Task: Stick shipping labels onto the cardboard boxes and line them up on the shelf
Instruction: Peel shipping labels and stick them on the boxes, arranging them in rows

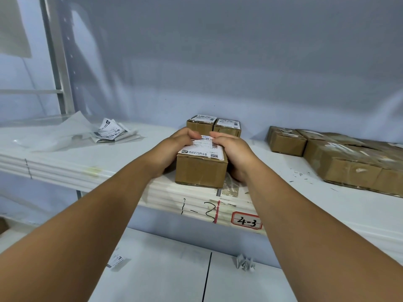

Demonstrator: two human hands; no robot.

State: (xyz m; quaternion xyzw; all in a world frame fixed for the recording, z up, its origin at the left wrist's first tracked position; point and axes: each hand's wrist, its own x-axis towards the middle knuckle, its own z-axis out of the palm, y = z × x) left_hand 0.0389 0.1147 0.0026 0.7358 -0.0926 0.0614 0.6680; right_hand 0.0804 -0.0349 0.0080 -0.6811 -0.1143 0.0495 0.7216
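Cardboard box (200, 173), white paper label (197, 151), smooth shelf (65, 153)

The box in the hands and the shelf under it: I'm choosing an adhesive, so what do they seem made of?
The box looks like matte brown cardboard, edges creased, with a white paper label on top. The shelf seems white painted metal, smooth, faintly shiny; laminated board is possible.

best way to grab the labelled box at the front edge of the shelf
Take the front box by its two side walls, coming in from left and right, as the left hand and right hand do now. It sits flat, its top carries the label, and two boxes stand behind it, so a side grip looks cleanest.
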